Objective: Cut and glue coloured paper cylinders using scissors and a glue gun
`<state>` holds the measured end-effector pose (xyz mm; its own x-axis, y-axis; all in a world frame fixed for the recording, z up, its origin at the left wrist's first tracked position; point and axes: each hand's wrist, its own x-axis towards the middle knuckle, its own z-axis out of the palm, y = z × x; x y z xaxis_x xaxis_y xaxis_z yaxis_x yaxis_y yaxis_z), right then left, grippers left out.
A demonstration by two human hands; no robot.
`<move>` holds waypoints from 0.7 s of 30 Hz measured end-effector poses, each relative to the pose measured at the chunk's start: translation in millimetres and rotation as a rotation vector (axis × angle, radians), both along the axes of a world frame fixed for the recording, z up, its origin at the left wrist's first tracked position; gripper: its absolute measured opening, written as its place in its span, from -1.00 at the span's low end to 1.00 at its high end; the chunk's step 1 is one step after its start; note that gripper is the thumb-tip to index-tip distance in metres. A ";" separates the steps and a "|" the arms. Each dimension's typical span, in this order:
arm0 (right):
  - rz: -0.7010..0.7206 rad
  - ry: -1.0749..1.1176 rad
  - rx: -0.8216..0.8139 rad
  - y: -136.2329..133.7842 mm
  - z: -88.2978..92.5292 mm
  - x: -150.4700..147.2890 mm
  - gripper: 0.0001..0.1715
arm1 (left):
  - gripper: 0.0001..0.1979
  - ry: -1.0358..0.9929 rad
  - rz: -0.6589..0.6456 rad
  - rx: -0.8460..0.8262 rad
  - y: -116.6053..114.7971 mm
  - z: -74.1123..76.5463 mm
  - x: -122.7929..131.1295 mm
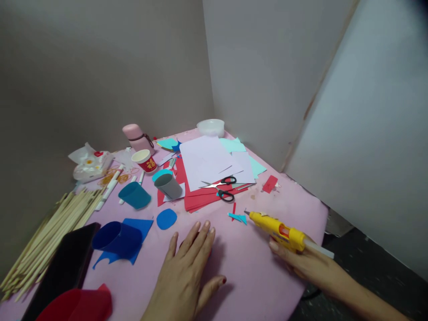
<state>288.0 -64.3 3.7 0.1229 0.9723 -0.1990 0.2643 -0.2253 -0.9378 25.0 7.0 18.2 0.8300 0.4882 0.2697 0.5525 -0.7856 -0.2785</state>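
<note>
Two hands work at the near edge of a pink tabletop (240, 267). The left hand (187, 272) lies flat and released, palm down, fingers spread and pointing toward the far edge; it grasps nothing. Just beyond its fingertips sits a blue paper disc (166, 219). The right hand (301, 261) is near the right edge, closed around a yellow glue gun (277, 229) whose glue stick (319, 248) juts out at the back. The gun lies low over the tabletop, nozzle aimed left, its tip just beside some teal paper scraps (238, 217).

Further in, toward the middle, black-handled scissors (222, 187) rest open on a stack of red paper (200, 200), with white sheets (207, 160) on top of it. A small red scrap (270, 183) lies apart, toward the right edge. Left of the stack stand a grey paper cup (168, 185) and a teal paper cup (135, 195), both tilted. Near the left hand, a dark blue paper tube (117, 238) lies on a cut blue sheet (140, 227). A curved red paper piece (76, 305) and a black flat object (63, 267) sit at the near left corner, beside a bundle of bamboo sticks (50, 232) along the left edge. Toward the far edge are a red-and-white paper cup (144, 160), a pink flask (137, 137), a crumpled plastic bag (88, 162) and a white bowl (210, 127).
</note>
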 end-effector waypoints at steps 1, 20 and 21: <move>0.003 0.001 -0.002 -0.3 0.4 0.3 -0.66 | -0.33 0.011 0.008 -0.017 0.1 1.6 0.6; 0.002 -0.012 0.073 -2.4 3.9 -0.6 -0.73 | -0.07 -0.026 0.013 -0.061 -4.9 1.0 -3.6; 0.001 -0.016 0.081 -2.5 2.2 -0.4 -0.73 | -0.07 -0.020 0.006 -0.033 -4.8 1.0 -4.0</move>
